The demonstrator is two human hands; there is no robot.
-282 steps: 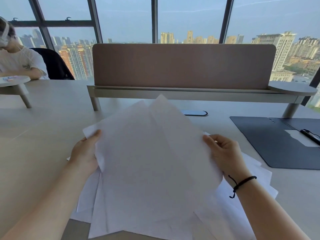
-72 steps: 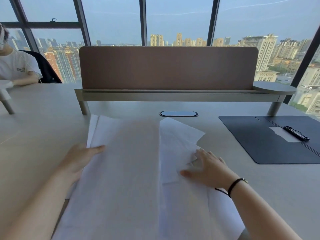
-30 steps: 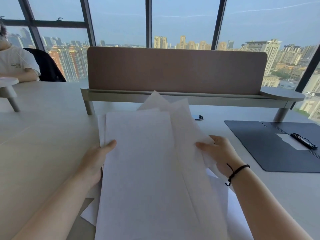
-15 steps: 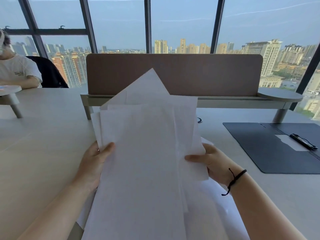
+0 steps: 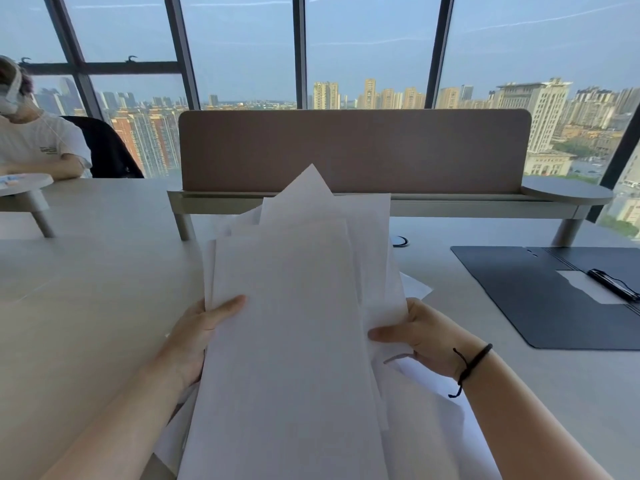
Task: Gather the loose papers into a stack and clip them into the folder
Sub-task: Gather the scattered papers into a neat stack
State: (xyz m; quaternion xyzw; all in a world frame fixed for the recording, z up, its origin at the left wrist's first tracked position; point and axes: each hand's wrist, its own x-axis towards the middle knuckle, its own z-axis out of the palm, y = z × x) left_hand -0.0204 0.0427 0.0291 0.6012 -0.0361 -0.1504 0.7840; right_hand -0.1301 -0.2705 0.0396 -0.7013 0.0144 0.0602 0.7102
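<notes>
I hold a bunch of white papers [image 5: 294, 306] tilted up in front of me, their edges uneven and several corners fanning out at the top. My left hand [image 5: 204, 327] grips the left edge with the thumb on the top sheet. My right hand [image 5: 419, 334], a black band at its wrist, grips the right edge. More loose sheets [image 5: 433, 410] lie flat on the table under and to the right of the bunch. The dark open folder [image 5: 540, 299] lies flat at the right, apart from my hands, with a black clip [image 5: 613, 284] and a white scrap on its inner side.
A brown desk divider [image 5: 353, 150] on a raised shelf crosses the far table edge. A cable port [image 5: 400, 241] sits behind the papers. Another person sits at the far left beside a small round stand [image 5: 24, 185]. Windows stand behind.
The papers, partly flat on the table before, are now lifted and drawn together between both hands. The sheets have closed up a little more in the last half second.
</notes>
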